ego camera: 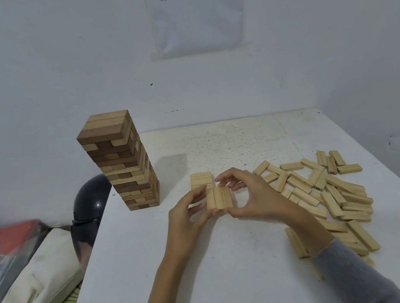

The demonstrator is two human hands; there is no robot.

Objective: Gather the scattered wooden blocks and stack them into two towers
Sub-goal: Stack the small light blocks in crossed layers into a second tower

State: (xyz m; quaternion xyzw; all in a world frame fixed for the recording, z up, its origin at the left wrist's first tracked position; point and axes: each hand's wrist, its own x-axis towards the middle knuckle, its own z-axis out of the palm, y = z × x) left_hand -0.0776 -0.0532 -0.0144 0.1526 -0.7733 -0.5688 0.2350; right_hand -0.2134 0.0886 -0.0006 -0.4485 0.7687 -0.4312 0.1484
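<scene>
A tall tower of wooden blocks (125, 162) stands at the table's back left. In the middle, a row of three pale blocks (218, 198) is held side by side between both hands. My left hand (187, 215) pinches its left and near edge. My right hand (251, 195) grips its right side, fingers curled over the far end. Just behind lies a flat layer of blocks (200, 179) on the table. A loose pile of pale blocks (328, 195) spreads to the right.
The white table (204, 271) meets the wall at the back and right. Off its left edge sit a dark round object (89, 199), cream cloth (38, 274) and a black-and-red box (11, 242). A paper sheet (197, 18) hangs on the wall.
</scene>
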